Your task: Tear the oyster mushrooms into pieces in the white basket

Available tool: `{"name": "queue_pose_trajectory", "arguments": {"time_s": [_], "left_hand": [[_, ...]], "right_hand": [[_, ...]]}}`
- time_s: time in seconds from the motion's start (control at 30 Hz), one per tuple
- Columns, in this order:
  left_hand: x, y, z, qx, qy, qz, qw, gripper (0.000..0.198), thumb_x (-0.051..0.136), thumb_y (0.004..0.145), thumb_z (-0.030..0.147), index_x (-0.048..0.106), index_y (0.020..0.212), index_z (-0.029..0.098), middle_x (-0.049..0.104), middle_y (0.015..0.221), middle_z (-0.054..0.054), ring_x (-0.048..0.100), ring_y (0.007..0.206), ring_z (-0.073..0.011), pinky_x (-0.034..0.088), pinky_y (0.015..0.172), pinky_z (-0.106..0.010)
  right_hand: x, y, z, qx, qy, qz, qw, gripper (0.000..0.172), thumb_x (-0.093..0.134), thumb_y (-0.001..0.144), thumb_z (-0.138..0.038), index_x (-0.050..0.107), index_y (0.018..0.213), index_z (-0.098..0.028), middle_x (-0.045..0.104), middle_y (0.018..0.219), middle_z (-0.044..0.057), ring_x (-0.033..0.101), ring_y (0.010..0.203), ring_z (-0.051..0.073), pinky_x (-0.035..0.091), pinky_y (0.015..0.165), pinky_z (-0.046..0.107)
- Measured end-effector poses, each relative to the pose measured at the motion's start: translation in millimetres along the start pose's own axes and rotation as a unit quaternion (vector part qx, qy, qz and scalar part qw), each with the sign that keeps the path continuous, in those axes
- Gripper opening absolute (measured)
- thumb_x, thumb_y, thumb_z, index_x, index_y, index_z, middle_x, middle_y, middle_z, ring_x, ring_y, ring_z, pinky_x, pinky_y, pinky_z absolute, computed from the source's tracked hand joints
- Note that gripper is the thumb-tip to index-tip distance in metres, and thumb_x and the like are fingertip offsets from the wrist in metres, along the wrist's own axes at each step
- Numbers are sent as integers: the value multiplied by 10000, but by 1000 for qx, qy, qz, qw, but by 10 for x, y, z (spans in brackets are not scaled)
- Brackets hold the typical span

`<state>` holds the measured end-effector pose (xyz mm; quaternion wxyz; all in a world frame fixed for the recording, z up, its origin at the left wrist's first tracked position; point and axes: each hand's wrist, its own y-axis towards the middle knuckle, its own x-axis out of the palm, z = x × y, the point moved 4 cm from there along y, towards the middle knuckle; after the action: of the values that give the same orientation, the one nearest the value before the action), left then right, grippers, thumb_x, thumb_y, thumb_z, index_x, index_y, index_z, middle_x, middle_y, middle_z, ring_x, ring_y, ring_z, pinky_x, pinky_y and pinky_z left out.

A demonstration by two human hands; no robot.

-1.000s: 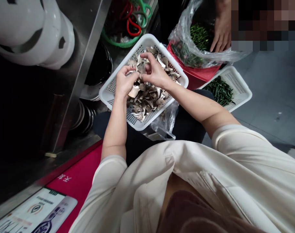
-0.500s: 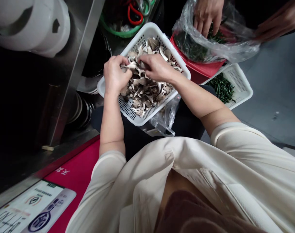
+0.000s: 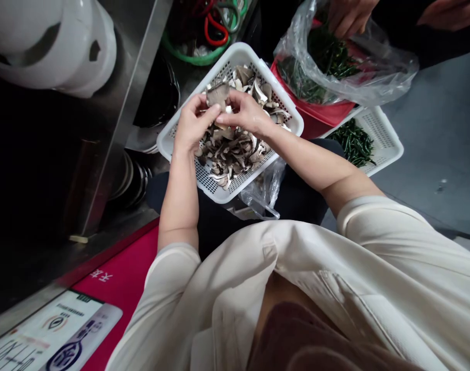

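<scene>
Between my two hands is an oyster mushroom, its grey-brown cap held up above the basket. My left hand pinches it from the left, thumb against its lower part. From the right, my right hand grips the same mushroom, fingers partly hidden behind it. Below lies a pile of oyster mushroom pieces, grey caps and white stems mixed. They sit in a white perforated plastic basket resting over my lap.
Another person's hand reaches into a clear plastic bag of green peppers in a red container. A second white basket holds green chillies. A white gas cylinder stands left; a green-rimmed basket sits beyond.
My hands have come together and raised a mushroom between them; before, they were apart over the pile. The other person's hand has moved up from the peppers.
</scene>
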<state>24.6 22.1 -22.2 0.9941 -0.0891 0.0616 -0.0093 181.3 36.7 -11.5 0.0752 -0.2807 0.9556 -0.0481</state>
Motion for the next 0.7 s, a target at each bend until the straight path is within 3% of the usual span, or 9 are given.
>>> {"name": "queue_pose_trajectory", "arguments": {"time_s": [0.07, 0.17, 0.3, 0.4, 0.57, 0.63, 0.7], "left_hand": [[-26, -27, -21, -1, 6, 23, 1000, 738, 866, 646, 857, 548, 860, 226, 554, 796, -33, 681, 986, -275, 560, 790, -372], [-16, -86, 57, -6, -25, 62, 998, 736, 864, 639, 861, 531, 865, 244, 567, 794, -33, 673, 979, -267, 568, 770, -372], [92, -155, 205, -32, -56, 29, 997, 749, 943, 538, 782, 582, 937, 260, 648, 910, -41, 672, 907, -251, 568, 725, -379], [105, -123, 154, -1, -29, 69, 997, 581, 934, 622, 647, 572, 837, 247, 617, 863, -51, 676, 958, -274, 568, 790, -396], [-90, 51, -235, -77, -130, 143, 978, 496, 869, 729, 580, 554, 932, 255, 677, 1041, -48, 664, 1093, -257, 562, 878, -398], [-184, 77, -260, -79, -163, 150, 972, 508, 869, 728, 547, 540, 1002, 274, 680, 1150, -39, 642, 1164, -249, 554, 928, -399], [-208, 63, -207, -69, -155, 129, 977, 572, 894, 717, 503, 523, 1093, 283, 660, 1207, -41, 623, 1163, -233, 539, 960, -393]], "right_hand": [[-93, 15, -31, -7, -45, 25, 999, 628, 908, 718, -640, 499, 900, -199, 602, 906, 36, 576, 904, 206, 515, 755, 298], [-149, 12, -128, -4, -111, 54, 992, 526, 872, 784, -560, 493, 861, -204, 604, 905, 43, 573, 959, 222, 502, 845, 319], [-108, -38, -311, 28, -203, 25, 979, 467, 884, 790, -424, 466, 807, -215, 619, 906, 60, 564, 1014, 249, 495, 938, 333], [-82, -96, -398, 38, -241, 15, 970, 488, 898, 785, -370, 435, 807, -217, 632, 1036, 92, 558, 1060, 267, 488, 1028, 360], [-177, -100, -320, 36, -199, 103, 974, 399, 774, 899, -385, 417, 820, -226, 593, 1033, 86, 553, 1065, 269, 516, 1015, 381], [-240, -58, -228, 43, -152, 124, 980, 364, 764, 888, -345, 424, 836, -223, 580, 981, 67, 541, 1000, 236, 523, 965, 357], [-267, -12, -149, 45, -102, 103, 988, 354, 786, 846, -302, 444, 871, -216, 576, 956, 49, 518, 937, 200, 515, 928, 334]]}}
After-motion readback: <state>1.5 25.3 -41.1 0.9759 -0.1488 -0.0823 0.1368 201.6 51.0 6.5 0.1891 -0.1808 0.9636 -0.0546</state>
